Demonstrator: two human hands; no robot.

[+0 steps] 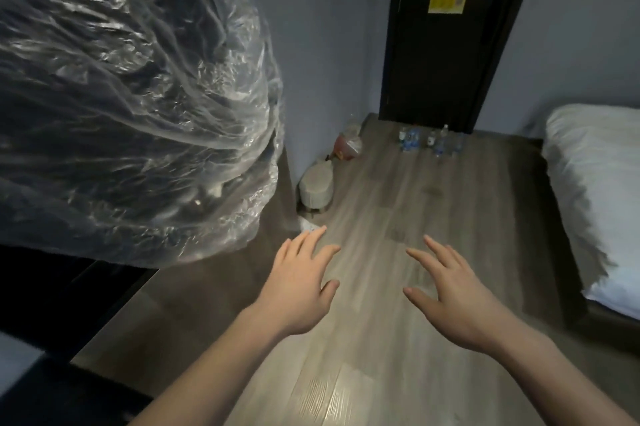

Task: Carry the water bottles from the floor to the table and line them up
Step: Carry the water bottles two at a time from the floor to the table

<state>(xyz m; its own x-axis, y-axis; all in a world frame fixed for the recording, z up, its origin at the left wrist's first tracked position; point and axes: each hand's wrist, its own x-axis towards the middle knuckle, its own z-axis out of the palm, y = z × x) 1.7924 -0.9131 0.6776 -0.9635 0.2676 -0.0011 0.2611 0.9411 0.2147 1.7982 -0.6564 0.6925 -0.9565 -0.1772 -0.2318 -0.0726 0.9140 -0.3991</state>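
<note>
Looming on the left, a big plastic-wrapped bundle (131, 96) crowds the walkway, and brushing it on the way past could snag an arm. Opposite, the bed (595, 204) narrows the floor (381, 287) further, and the small stool (317, 188) by the wall is a likely trip. Both the left hand (298, 290) and right hand (450, 297) hover apart, fingers spread, holding nothing. Well ahead, the water bottles (429, 141) cluster by the door (450, 45); grabbing too many at once risks toppling some.
</note>
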